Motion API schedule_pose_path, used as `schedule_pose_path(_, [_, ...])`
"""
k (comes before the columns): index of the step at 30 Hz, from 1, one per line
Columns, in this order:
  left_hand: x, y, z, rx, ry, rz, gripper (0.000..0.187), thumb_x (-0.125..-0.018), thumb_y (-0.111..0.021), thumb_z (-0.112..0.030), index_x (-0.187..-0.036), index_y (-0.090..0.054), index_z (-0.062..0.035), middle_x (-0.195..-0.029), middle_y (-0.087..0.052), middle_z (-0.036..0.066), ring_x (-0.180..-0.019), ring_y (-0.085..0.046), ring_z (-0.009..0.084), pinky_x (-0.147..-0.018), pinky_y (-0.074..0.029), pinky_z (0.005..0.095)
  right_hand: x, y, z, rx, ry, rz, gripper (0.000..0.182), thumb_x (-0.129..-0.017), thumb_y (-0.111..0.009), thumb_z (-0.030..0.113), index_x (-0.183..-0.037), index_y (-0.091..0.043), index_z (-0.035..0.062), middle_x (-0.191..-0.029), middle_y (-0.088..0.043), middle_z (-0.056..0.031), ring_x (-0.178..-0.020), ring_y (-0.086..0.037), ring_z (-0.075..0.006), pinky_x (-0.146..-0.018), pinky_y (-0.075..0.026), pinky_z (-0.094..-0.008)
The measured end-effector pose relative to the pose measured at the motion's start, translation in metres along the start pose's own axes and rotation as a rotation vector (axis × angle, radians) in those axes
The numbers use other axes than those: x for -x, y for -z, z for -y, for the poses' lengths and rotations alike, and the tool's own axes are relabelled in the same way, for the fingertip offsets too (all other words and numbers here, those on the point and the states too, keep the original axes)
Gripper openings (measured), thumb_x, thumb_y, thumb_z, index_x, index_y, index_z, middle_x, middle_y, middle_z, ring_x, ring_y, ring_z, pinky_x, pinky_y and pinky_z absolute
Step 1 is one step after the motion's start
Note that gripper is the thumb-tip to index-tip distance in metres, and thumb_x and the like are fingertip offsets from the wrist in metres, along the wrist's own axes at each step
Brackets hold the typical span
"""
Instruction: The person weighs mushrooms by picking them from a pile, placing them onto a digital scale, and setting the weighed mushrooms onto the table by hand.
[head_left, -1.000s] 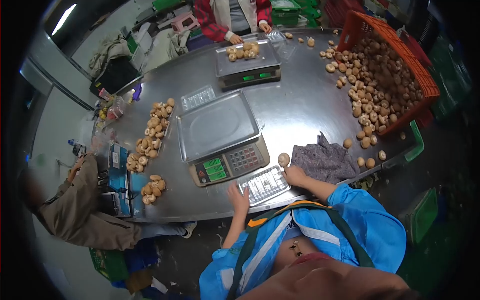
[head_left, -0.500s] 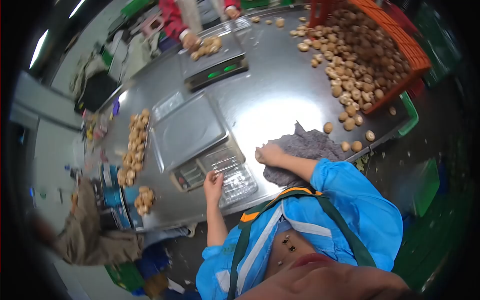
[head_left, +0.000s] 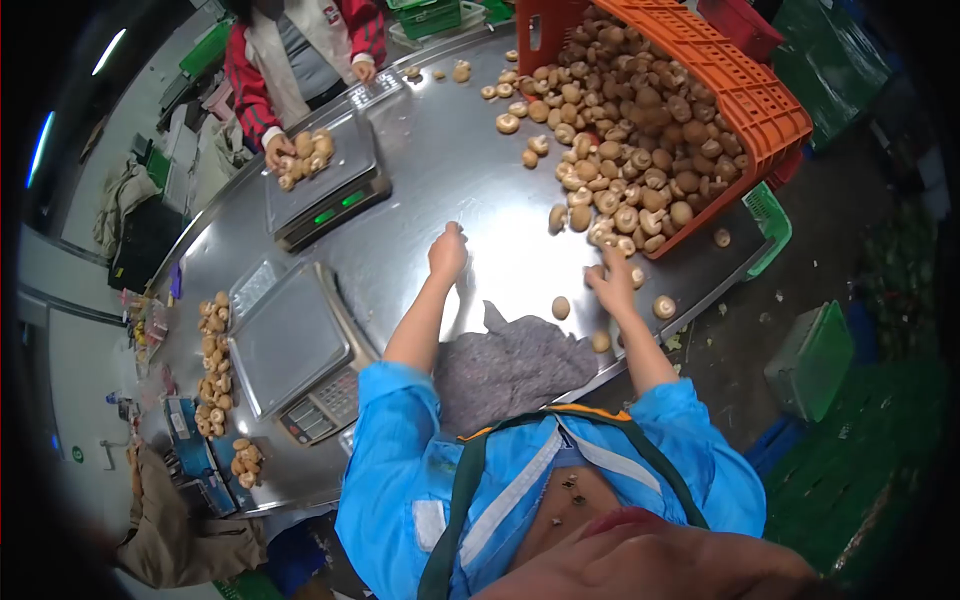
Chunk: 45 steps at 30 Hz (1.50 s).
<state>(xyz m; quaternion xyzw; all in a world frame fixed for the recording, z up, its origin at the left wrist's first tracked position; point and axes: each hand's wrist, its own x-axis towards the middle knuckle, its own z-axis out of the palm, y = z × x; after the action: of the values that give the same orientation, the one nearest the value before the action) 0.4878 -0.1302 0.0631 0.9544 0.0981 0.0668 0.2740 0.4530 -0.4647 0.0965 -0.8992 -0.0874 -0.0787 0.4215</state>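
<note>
My left hand (head_left: 447, 252) hangs over the bright middle of the steel table, fingers curled; whatever they hold, if anything, I cannot make out. My right hand (head_left: 613, 282) reaches to the near edge of a heap of brown mushrooms (head_left: 625, 218), thumb and fingers apart, fingertips at the closest mushrooms. Those mushrooms spill from a tipped orange crate (head_left: 745, 85). Between my forearms lies a crumpled grey cloth (head_left: 515, 365). Single mushrooms (head_left: 561, 307) sit between the cloth and my right hand.
A scale (head_left: 290, 340) stands at my left, with a row of mushrooms (head_left: 214, 365) beyond it. Across the table, a person's hand (head_left: 281, 152) touches mushrooms on another scale (head_left: 330, 200). A green basket (head_left: 768, 225) is by the right table edge.
My left hand has left the clear plastic trays by the scale and moved out over the table. My right hand has gone from the cloth to the mushroom heap. The view has shifted right.
</note>
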Motion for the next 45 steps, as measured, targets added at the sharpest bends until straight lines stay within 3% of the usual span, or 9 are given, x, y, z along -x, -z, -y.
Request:
schedule_pose_path(4, [-0.039, -0.066, -0.115, 0.51, 0.334, 0.226, 0.04, -0.081, -0.044, -0.003, -0.121, -0.04, -0.001, -0.075, -0.061, 0.012, -0.061, -0.061, 0.0266, -0.054, -0.049, 0.0357, 0.017, 0.058, -0.064, -0.165, -0.287, -0.236, 0.04, -0.081, -0.06, 0.01, -0.119, -0.05, 0.0011, -0.102, -0.061, -0.011, -0.092, -0.058, -0.0192, -0.081, -0.045, -0.027])
schedule_pose_path(5, [-0.05, -0.141, -0.106, 0.59, 0.167, 0.044, 0.042, -0.081, -0.048, -0.006, -0.122, -0.039, -0.0015, -0.078, -0.061, 0.013, -0.064, -0.061, 0.0278, -0.048, -0.049, 0.0347, 0.021, 0.066, -0.078, -0.16, -0.289, -0.235, 0.04, -0.081, -0.06, 0.01, -0.119, -0.05, 0.0011, -0.102, -0.061, -0.011, -0.092, -0.058, -0.0192, -0.081, -0.045, -0.027])
schedule_pose_path(7, [-0.078, -0.245, -0.125, 1.145, 0.237, -0.119, 0.046, -0.087, -0.049, -0.019, -0.127, -0.031, -0.0047, -0.105, -0.056, 0.014, -0.081, -0.061, 0.0264, -0.069, -0.051, 0.0391, 0.026, 0.081, -0.104, -0.448, -0.435, -0.251, 0.033, -0.084, -0.056, 0.008, -0.116, -0.052, 0.0021, -0.098, -0.059, -0.0074, -0.087, -0.056, -0.012, -0.075, -0.046, -0.0254])
schedule_pose_path(8, [-0.058, -0.163, -0.197, 1.476, 0.53, 0.211, 0.047, -0.093, -0.043, -0.029, -0.13, -0.029, -0.0038, -0.117, -0.05, 0.012, -0.1, -0.055, 0.0264, -0.088, -0.044, 0.0409, 0.024, 0.084, -0.11, -0.444, -0.441, -0.248, 0.033, -0.084, -0.056, 0.008, -0.116, -0.052, 0.0021, -0.098, -0.059, -0.0074, -0.087, -0.056, -0.012, -0.075, -0.046, -0.0254])
schedule_pose_path(14, [-0.095, -0.224, -0.229, 2.16, 0.495, 0.482, 0.071, -0.088, -0.021, -0.061, -0.138, -0.022, -0.0102, -0.137, -0.035, 0.013, -0.124, -0.036, 0.0331, -0.102, -0.031, 0.0489, 0.02, 0.102, -0.115, -0.5, -0.426, -0.182, 0.029, -0.084, -0.056, 0.007, -0.112, -0.053, -0.0001, -0.087, -0.061, -0.0047, -0.075, -0.056, -0.0083, -0.069, -0.045, -0.0219])
schedule_pose_path(27, [-0.027, -0.124, -0.144, 2.238, 0.506, 0.381, 0.07, -0.087, -0.024, -0.062, -0.132, -0.034, -0.0087, -0.129, -0.044, 0.012, -0.118, -0.044, 0.03, -0.098, -0.037, 0.0444, -0.015, 0.073, -0.043, -0.335, -0.148, 0.064, 0.025, -0.084, -0.059, 0.01, -0.106, -0.058, 0.0003, -0.087, -0.062, -0.0048, -0.076, -0.054, -0.0062, -0.07, -0.044, -0.0213])
schedule_pose_path(29, [-0.007, -0.117, -0.107, 2.215, 0.427, 0.351, 0.073, -0.085, -0.024, -0.064, -0.133, -0.031, -0.0095, -0.13, -0.043, 0.011, -0.118, -0.044, 0.0298, -0.098, -0.038, 0.0442, -0.043, 0.058, -0.014, -0.278, -0.026, 0.157, 0.038, -0.08, -0.062, 0.016, -0.114, -0.053, 0.0028, -0.104, -0.06, -0.0136, -0.096, -0.058, -0.0234, -0.08, -0.045, -0.0321])
schedule_pose_path(34, [0.066, -0.019, -0.079, 2.219, 0.487, 0.208, 0.078, -0.081, -0.02, -0.069, -0.136, -0.028, -0.015, -0.133, -0.038, 0.012, -0.12, -0.041, 0.0317, -0.096, -0.039, 0.0491, -0.092, -0.034, 0.087, -0.279, 0.231, 0.499, 0.075, -0.074, -0.066, 0.037, -0.134, -0.032, 0.007, -0.13, -0.041, -0.0172, -0.109, -0.051, -0.0313, -0.089, -0.043, -0.0387])
schedule_pose_path(45, [0.18, 0.152, 0.108, 1.911, 0.23, -0.438, 0.069, -0.087, -0.025, -0.06, -0.135, -0.025, -0.0109, -0.133, -0.038, 0.01, -0.121, -0.041, 0.0258, -0.098, -0.039, 0.042, -0.029, -0.27, 0.357, -0.392, 0.316, 1.182, 0.079, -0.071, -0.069, 0.045, -0.133, -0.037, 0.0057, -0.124, -0.046, -0.0235, -0.106, -0.053, -0.0304, -0.089, -0.044, -0.0372])
